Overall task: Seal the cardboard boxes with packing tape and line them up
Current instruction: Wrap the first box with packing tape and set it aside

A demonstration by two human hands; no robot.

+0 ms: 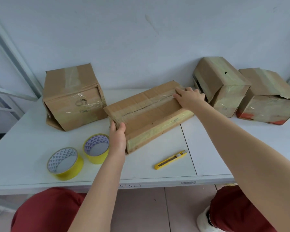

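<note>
Left hand [117,136]: the arm is extended forward to the near-left end of the flat cardboard box [146,114]. The thumb lies on the top panel and the fingers [112,127] curl round the end, gripping it.

Right hand [189,99]: the arm is extended to the far-right end of the same box. The fingers are straight and slightly spread, pressing flat on the taped centre seam.

The flat cardboard box lies diagonally at the centre of the white surface [208,148]. Its flaps are closed, so its contents cannot be seen.

The tall box [72,97] stands at the left, taped over the top, with a lower flap loose. The third box [221,86] and the fourth box [268,96] sit side by side at the right rear, both taped. The third box shows a dark gap at its left end.

The near tape roll [64,163] and the far tape roll [96,149], both yellow, lie beside the left forearm. The utility knife [171,159] lies in front of the flat cardboard box.
</note>
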